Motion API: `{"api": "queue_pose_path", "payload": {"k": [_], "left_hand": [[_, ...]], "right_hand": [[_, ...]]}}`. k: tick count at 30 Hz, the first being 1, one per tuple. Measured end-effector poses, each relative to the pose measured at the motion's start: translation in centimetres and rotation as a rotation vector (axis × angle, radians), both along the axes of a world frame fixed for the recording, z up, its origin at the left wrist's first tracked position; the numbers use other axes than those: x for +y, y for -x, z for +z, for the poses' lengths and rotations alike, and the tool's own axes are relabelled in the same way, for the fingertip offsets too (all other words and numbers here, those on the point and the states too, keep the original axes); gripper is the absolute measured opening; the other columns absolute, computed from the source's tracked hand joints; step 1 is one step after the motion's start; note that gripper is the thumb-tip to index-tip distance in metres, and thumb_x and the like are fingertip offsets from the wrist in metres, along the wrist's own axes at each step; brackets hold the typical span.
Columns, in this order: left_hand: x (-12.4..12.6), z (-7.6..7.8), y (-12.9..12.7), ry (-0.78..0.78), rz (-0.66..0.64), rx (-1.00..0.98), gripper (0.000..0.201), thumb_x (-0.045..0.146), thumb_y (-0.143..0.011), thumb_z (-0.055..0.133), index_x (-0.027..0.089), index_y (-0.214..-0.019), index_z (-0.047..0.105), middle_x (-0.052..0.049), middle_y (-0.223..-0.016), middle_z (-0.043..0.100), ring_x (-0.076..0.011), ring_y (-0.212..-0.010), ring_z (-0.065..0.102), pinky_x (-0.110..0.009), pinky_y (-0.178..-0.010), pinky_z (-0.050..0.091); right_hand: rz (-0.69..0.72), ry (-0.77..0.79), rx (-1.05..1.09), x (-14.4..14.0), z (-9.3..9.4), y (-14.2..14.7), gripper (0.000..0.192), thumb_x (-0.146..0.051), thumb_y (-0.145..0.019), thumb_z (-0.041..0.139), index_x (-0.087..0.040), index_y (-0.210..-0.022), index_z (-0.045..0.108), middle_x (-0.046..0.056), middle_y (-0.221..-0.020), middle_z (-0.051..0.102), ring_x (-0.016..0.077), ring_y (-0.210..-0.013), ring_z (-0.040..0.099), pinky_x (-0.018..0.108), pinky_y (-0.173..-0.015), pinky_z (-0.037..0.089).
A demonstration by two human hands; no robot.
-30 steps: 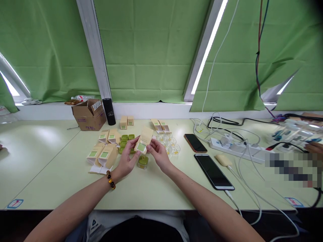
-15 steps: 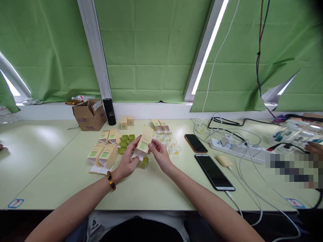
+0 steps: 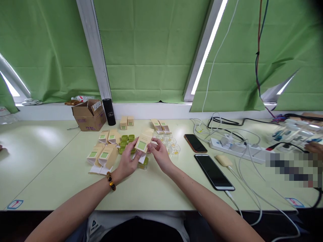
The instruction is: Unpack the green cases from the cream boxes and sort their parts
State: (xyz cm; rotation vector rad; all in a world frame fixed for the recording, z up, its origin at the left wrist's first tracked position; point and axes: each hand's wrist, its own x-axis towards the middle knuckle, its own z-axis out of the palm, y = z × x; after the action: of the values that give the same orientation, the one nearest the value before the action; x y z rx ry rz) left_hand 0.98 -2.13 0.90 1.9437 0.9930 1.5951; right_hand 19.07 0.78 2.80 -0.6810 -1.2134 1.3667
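While hands (image 3: 128, 161) clasp it, tan carton (image 3: 146, 136) shows green square (image 3: 142, 145), white flap (image 3: 142, 158) below

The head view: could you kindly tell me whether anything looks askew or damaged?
The right green blind is bunched aside near its bottom, leaving a slanted gap with light, unlike the flatter middle blind. The small box in the left hand shows no obvious damage.

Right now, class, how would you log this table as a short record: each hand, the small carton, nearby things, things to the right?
Left hand: holds the small carton
Right hand: at the small carton's right edge
Small carton: tilted, white flap at its lower end
Below it in view: green-lidded container
Right of the hands: smaller phone, larger phone
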Motion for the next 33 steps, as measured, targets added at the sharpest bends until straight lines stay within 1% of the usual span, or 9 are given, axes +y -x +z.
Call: {"api": "queue_pose_path", "payload": {"k": [3,6,10,14,17,20,24,29,33], "left_hand": [[0.0,0.1,0.2,-0.029,-0.027,0.031,0.048,0.041,-0.105,0.056,0.027,-0.151,0.057,-0.012,-0.149,0.062,-0.0322,-0.141,0.053,-0.051,-0.121,0.040],[0.2,0.3,0.3,-0.041,-0.007,0.020,0.045,0.041,-0.108,0.048,0.027,-0.149,0.059,-0.012,-0.143,0.065,-0.0310,-0.136,0.057,-0.050,-0.117,0.043],[0.5,0.3,0.1,-0.046,0.051,0.028,0.045,0.037,-0.103,0.061,0.026,-0.147,0.059,-0.013,-0.138,0.065,-0.0300,-0.129,0.061,-0.047,-0.111,0.049],[0.5,0.0,0.0,-0.012,0.036,0.016,0.063,0.037,-0.092,0.078,0.026,-0.149,0.056,-0.014,-0.141,0.062,-0.0319,-0.131,0.060,-0.046,-0.106,0.053],[0.2,0.0,-0.1,0.046,0.001,-0.027,0.072,0.038,-0.087,0.082,0.026,-0.152,0.053,-0.014,-0.147,0.060,-0.0334,-0.136,0.057,-0.049,-0.112,0.050],[-0.1,0.4,-0.3,0.131,-0.084,-0.117,0.062,0.041,-0.095,0.074,0.024,-0.151,0.054,-0.014,-0.148,0.061,-0.0320,-0.137,0.057,-0.049,-0.116,0.047],[-0.1,1.1,-0.2,0.269,-0.198,-0.262,0.048,0.048,-0.099,0.065,0.021,-0.139,0.062,-0.012,-0.136,0.070,-0.0299,-0.123,0.067,-0.044,-0.104,0.054],[0.5,1.0,0.1,0.328,-0.235,-0.359,0.038,0.045,-0.095,0.069,0.021,-0.124,0.070,-0.010,-0.124,0.075,-0.0286,-0.116,0.070,-0.042,-0.100,0.055],[0.5,1.0,0.0,0.328,-0.249,-0.340,0.036,0.048,-0.093,0.071,0.021,-0.116,0.072,-0.009,-0.117,0.077,-0.0280,-0.108,0.071,-0.042,-0.097,0.056]], "right_hand": [[-0.012,0.034,-0.008,0.1,0.0,0.0,0.062,-0.062,-0.074,0.089,-0.026,-0.112,0.057,-0.003,-0.073,0.073,0.0200,-0.072,0.068,0.038,-0.080,0.057],[-0.014,0.049,-0.015,0.1,-0.1,0.0,0.065,-0.064,-0.071,0.090,-0.026,-0.112,0.057,-0.003,-0.071,0.073,0.0216,-0.071,0.069,0.039,-0.078,0.059],[-0.001,0.054,-0.013,0.2,-0.1,-0.1,0.066,-0.062,-0.069,0.092,-0.024,-0.113,0.061,-0.001,-0.071,0.075,0.0234,-0.072,0.073,0.038,-0.076,0.060],[0.025,0.072,0.008,0.2,0.0,-0.2,0.068,-0.061,-0.069,0.093,-0.022,-0.118,0.066,0.005,-0.085,0.082,0.0269,-0.080,0.077,0.040,-0.077,0.061],[0.028,0.082,0.011,0.2,0.1,-0.4,0.067,-0.063,-0.069,0.092,-0.022,-0.118,0.070,0.007,-0.091,0.084,0.0289,-0.083,0.079,0.041,-0.078,0.063],[0.019,0.084,0.013,0.2,0.2,-0.5,0.063,-0.062,-0.071,0.091,-0.021,-0.115,0.074,0.008,-0.095,0.085,0.0285,-0.084,0.080,0.039,-0.075,0.063],[0.022,0.081,0.047,0.2,0.3,-0.6,0.063,-0.057,-0.069,0.095,-0.021,-0.117,0.075,0.010,-0.103,0.085,0.0296,-0.092,0.081,0.040,-0.078,0.064],[-0.041,0.093,0.079,0.3,0.4,-0.8,0.057,-0.050,-0.065,0.098,-0.020,-0.110,0.079,0.010,-0.107,0.084,0.0308,-0.096,0.081,0.046,-0.088,0.065],[-0.100,0.069,0.085,0.4,0.4,-1.0,0.053,-0.049,-0.065,0.098,-0.020,-0.105,0.079,0.010,-0.104,0.085,0.0311,-0.092,0.081,0.049,-0.086,0.066]]}}
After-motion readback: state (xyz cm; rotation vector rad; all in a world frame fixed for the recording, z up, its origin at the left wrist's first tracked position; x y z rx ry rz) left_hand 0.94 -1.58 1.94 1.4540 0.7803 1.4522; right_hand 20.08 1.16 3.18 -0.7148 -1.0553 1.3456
